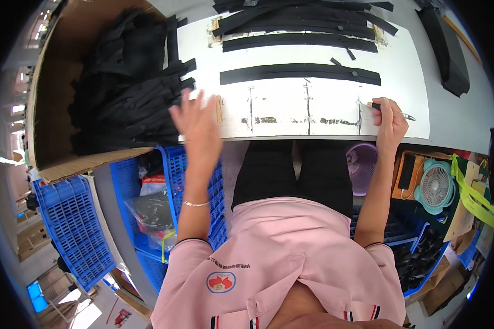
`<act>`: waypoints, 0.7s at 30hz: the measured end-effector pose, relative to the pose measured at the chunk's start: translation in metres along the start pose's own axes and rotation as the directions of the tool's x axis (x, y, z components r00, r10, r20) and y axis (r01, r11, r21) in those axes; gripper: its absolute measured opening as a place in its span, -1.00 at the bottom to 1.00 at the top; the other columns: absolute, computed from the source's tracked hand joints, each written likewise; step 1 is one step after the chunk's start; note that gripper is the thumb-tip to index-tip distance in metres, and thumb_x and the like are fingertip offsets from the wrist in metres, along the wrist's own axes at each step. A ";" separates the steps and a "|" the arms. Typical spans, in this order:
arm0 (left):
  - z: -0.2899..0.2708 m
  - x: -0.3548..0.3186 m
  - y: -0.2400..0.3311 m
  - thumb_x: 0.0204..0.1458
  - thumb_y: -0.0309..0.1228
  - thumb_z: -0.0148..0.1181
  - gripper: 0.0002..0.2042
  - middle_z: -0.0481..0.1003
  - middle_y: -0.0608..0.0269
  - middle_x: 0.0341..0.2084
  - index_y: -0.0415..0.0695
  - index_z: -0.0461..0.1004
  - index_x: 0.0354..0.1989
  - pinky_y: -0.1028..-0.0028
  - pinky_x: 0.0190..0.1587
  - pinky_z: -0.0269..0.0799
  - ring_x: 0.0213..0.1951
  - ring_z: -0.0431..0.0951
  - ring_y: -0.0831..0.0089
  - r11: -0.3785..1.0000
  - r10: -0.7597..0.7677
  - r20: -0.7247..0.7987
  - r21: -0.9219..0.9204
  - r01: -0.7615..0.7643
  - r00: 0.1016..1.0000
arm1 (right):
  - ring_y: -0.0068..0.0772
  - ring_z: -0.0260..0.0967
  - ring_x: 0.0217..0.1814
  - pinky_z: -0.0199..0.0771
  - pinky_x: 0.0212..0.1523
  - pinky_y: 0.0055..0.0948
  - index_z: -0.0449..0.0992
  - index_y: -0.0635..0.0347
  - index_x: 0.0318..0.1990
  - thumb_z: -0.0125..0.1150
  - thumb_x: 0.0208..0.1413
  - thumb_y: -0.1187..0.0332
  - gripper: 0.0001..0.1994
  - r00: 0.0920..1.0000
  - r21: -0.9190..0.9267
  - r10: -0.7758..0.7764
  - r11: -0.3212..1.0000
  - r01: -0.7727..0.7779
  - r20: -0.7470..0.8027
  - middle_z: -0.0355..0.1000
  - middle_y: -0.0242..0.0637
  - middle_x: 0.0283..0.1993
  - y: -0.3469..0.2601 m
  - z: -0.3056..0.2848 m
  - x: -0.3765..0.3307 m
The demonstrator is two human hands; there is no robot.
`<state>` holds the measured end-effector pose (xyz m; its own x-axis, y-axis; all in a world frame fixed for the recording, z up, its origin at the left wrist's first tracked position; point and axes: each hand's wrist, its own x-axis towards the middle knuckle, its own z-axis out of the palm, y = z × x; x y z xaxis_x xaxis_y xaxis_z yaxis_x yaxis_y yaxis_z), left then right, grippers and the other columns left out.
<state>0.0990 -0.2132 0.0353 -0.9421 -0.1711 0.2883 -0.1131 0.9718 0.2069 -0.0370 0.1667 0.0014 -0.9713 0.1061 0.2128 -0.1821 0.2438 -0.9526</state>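
Note:
My left hand is over the left edge of the white board, beside a heap of black fabric strips. Its fingers are spread and somewhat smeared by motion, with nothing visible in them. At the board's right side, my right hand is closed around a slim pen-like tool, dark at one end and silvery at the pointed other end. Dark marked lines cross the board between my hands. Just beyond them lies one black strip, flat and lengthwise, with a small round spot near its right end.
More black strips are stacked at the board's far side, near small black scraps. A cardboard box holds the heap. At right lies a long black block. Below the table are blue crates, a purple basket and a small fan.

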 end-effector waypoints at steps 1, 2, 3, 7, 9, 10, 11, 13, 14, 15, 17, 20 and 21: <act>-0.003 -0.008 -0.024 0.10 -0.71 0.04 -0.48 0.38 0.10 0.35 -0.01 0.52 0.24 -0.16 0.53 -0.34 0.53 0.09 -0.01 0.998 -0.020 -0.048 0.059 0.023 0.999 | -0.77 0.23 -0.51 0.21 -0.48 -0.67 0.70 0.31 -0.18 0.17 0.41 0.32 -0.75 1.000 -0.012 0.009 1.000 -0.009 0.012 0.49 -0.43 -0.46 0.000 -0.002 0.000; -0.009 -0.014 -0.042 0.06 -0.73 0.03 -0.45 0.37 0.13 0.36 -0.02 0.51 0.24 -0.18 0.52 -0.31 0.53 0.09 -0.02 0.990 -0.061 -0.097 0.123 0.073 0.993 | -0.77 0.23 -0.51 0.21 -0.48 -0.67 0.70 0.31 -0.18 0.17 0.41 0.32 -0.75 1.000 -0.010 0.013 1.000 -0.013 0.004 0.49 -0.43 -0.46 0.000 -0.001 0.002; -0.007 -0.022 -0.065 0.09 -0.70 0.07 -0.47 0.36 0.15 0.37 -0.01 0.50 0.24 -0.21 0.51 -0.29 0.52 0.09 -0.03 0.975 -0.082 -0.142 0.192 0.109 0.986 | -0.77 0.23 -0.50 0.21 -0.47 -0.67 0.71 0.31 -0.17 0.17 0.41 0.32 -0.75 1.000 0.003 0.010 1.000 -0.010 0.007 0.49 -0.43 -0.46 -0.001 0.000 0.001; -0.017 -0.015 -0.084 0.12 -0.54 0.26 -0.70 0.49 0.23 0.25 -0.05 0.63 0.03 -0.18 0.51 -0.23 0.46 0.22 0.01 0.978 -0.101 -0.226 0.159 0.139 0.969 | -0.77 0.24 -0.49 0.23 -0.46 -0.69 0.70 0.30 -0.17 0.18 0.40 0.34 -0.77 1.000 0.047 -0.001 0.999 0.001 -0.004 0.52 -0.42 -0.44 -0.002 0.003 0.002; -0.012 -0.007 -0.081 0.16 -0.45 0.32 -0.79 0.54 0.27 0.20 -0.03 0.67 -0.03 -0.14 0.52 -0.21 0.44 0.28 0.07 0.979 -0.087 -0.253 0.158 0.130 0.964 | -0.77 0.25 -0.49 0.25 -0.46 -0.70 0.70 0.30 -0.17 0.18 0.39 0.35 -0.78 1.000 0.033 -0.005 0.999 0.005 0.000 0.54 -0.42 -0.41 -0.002 0.002 0.001; -0.010 0.000 -0.070 0.16 -0.42 0.33 -0.83 0.57 0.29 0.16 -0.04 0.69 -0.09 -0.11 0.52 -0.19 0.41 0.33 0.10 0.988 -0.086 -0.312 0.097 0.122 0.946 | -0.78 0.26 -0.49 0.24 -0.47 -0.70 0.70 0.30 -0.17 0.19 0.39 0.35 -0.78 1.000 0.036 -0.006 0.999 0.006 0.001 0.54 -0.43 -0.41 -0.004 0.005 0.001; -0.007 0.007 -0.058 0.17 -0.40 0.35 -0.87 0.61 0.31 0.11 -0.04 0.70 -0.14 -0.08 0.53 -0.17 0.38 0.38 0.13 0.993 -0.090 -0.368 0.033 0.110 0.925 | -0.79 0.27 -0.48 0.24 -0.48 -0.70 0.70 0.29 -0.18 0.19 0.39 0.35 -0.78 1.000 0.037 -0.008 0.999 0.007 0.001 0.54 -0.44 -0.41 -0.004 0.007 0.001; 0.007 0.017 -0.021 0.22 -0.41 0.29 -0.85 0.61 0.30 0.11 -0.01 0.71 -0.09 -0.05 0.54 -0.18 0.37 0.40 0.17 0.996 -0.057 -0.342 -0.086 0.029 0.938 | -0.79 0.30 -0.46 0.24 -0.48 -0.70 0.70 0.27 -0.14 0.19 0.40 0.35 -0.79 1.000 0.034 -0.021 0.999 0.020 0.004 0.56 -0.45 -0.39 -0.001 0.006 0.002; 0.016 0.021 0.004 0.24 -0.41 0.27 -0.84 0.59 0.27 0.14 -0.01 0.71 -0.07 -0.04 0.54 -0.20 0.38 0.39 0.17 0.987 -0.045 -0.256 -0.159 0.004 0.966 | -0.78 0.31 -0.45 0.25 -0.49 -0.69 0.70 0.25 -0.10 0.19 0.40 0.36 -0.80 1.000 0.051 -0.025 0.998 0.024 0.014 0.58 -0.44 -0.36 0.000 0.005 0.001; 0.026 0.024 0.030 0.25 -0.42 0.26 -0.83 0.58 0.23 0.17 -0.01 0.71 -0.05 -0.03 0.54 -0.21 0.38 0.38 0.16 0.973 -0.025 -0.170 -0.231 -0.015 0.985 | -0.78 0.32 -0.44 0.26 -0.49 -0.68 0.69 0.24 -0.06 0.19 0.40 0.37 -0.81 0.999 0.069 -0.029 0.997 0.027 0.025 0.59 -0.43 -0.32 -0.001 0.004 0.001; 0.047 0.022 0.070 0.26 -0.40 0.24 -0.77 0.51 0.17 0.26 -0.02 0.68 0.04 -0.04 0.55 -0.24 0.41 0.34 0.14 0.939 0.130 -0.076 -0.312 -0.147 0.989 | -0.70 0.42 -0.39 0.35 -0.44 -0.64 0.65 0.20 0.07 0.19 0.39 0.39 -0.79 1.000 0.059 -0.025 0.998 0.024 0.019 0.62 -0.37 -0.24 -0.010 0.011 -0.001; 0.064 0.019 0.123 0.26 -0.38 0.24 -0.68 0.44 0.10 0.32 -0.04 0.60 0.17 -0.09 0.53 -0.22 0.45 0.28 0.07 0.884 0.262 0.019 -0.406 -0.232 0.965 | -0.48 0.59 -0.26 0.52 -0.27 -0.51 0.58 0.16 0.17 0.13 0.38 0.45 -0.73 0.985 -0.124 -0.155 0.979 0.163 0.073 0.64 -0.27 -0.17 -0.023 0.018 -0.017; 0.065 0.021 0.135 0.25 -0.37 0.25 -0.65 0.43 0.08 0.32 -0.05 0.57 0.20 -0.11 0.52 -0.21 0.46 0.26 0.06 0.871 0.294 0.015 -0.416 -0.261 0.956 | -0.37 0.60 -0.26 0.53 -0.19 -0.44 0.60 0.15 0.13 0.15 0.35 0.49 -0.74 0.964 -0.174 -0.254 0.949 0.265 0.084 0.66 -0.26 -0.14 -0.017 0.022 -0.024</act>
<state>0.0434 -0.0749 0.0084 -0.9385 0.1244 0.3221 0.2786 0.8238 0.4937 -0.0143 0.1392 0.0076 -0.9026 -0.0406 0.4285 -0.4035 0.4267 -0.8094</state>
